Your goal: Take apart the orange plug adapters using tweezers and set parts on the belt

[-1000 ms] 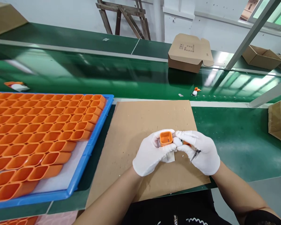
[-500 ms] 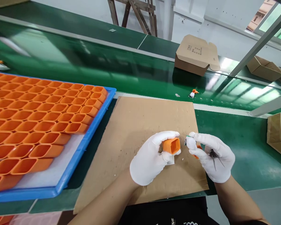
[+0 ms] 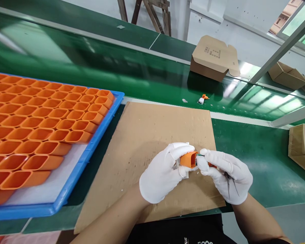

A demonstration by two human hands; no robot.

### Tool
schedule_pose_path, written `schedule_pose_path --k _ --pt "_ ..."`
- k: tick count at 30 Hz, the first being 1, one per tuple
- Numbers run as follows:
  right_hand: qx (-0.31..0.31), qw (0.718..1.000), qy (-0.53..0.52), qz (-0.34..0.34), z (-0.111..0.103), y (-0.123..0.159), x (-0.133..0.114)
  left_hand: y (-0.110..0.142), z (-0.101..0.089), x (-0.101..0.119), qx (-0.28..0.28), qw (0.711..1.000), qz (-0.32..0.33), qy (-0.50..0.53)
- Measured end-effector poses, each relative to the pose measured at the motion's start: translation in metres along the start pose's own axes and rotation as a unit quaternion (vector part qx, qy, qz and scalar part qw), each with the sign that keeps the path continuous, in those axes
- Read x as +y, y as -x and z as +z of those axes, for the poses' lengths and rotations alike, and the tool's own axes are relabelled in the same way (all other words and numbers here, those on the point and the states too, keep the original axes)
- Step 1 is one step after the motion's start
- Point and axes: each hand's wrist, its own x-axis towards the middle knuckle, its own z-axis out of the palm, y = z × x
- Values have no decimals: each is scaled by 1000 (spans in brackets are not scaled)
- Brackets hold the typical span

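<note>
My left hand point(image 3: 161, 174), in a white glove, is closed round an orange plastic shell point(image 3: 187, 160), whose open end faces right. Something white and flat sticks out below those fingers. My right hand point(image 3: 227, 174), also gloved, pinches a small circuit board point(image 3: 200, 155) with green and dark edges, at the mouth of the shell. How far the board sits inside cannot be made out. A bit of orange point(image 3: 211, 165) shows between the right fingers, and dark tweezers point(image 3: 230, 184) lie across that palm. Both hands are above a cardboard sheet point(image 3: 152, 128).
At left, a blue tray point(image 3: 73, 179) bears rows of orange shells point(image 3: 44, 134). Beyond the sheet, a small orange and white part point(image 3: 202, 99) lies on the shiny green surface point(image 3: 147, 81). A cardboard box point(image 3: 213, 57) stands behind it, and another box point(image 3: 302, 144) is at far right.
My right hand has moved left, bringing the circuit board up to the shell's mouth. My left hand has turned the shell so its opening faces more to the right. The view has shifted slightly.
</note>
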Motion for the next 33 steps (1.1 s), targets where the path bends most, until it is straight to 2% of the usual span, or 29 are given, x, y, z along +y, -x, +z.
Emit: schedule_pose_path --k 7,12,16,22,25,28,31,33 --pt "-45 994 70 -65 -4 -4 5 2 0 -4 -4 998 42 -51" --pt "-55 977 164 -128 -8 -6 8 2 2 -3 2 996 48 -75" --pt "-79 955 249 -140 -13 -4 7 3 2 -6 2 996 47 -80" --pt "-102 949 267 -130 -14 -3 7 5 5 -8 1 996 42 -81" --pt "-119 943 297 -97 -10 -3 3 6 7 -7 3 998 20 -61" --pt "-127 915 373 -79 -5 -2 -4 8 9 -7 8 998 -22 -55" --pt "-146 884 440 -68 -1 -1 -8 8 12 -8 10 994 -106 -25" --pt "-174 878 443 -50 1 0 -8 4 14 -6 20 986 -166 -2"
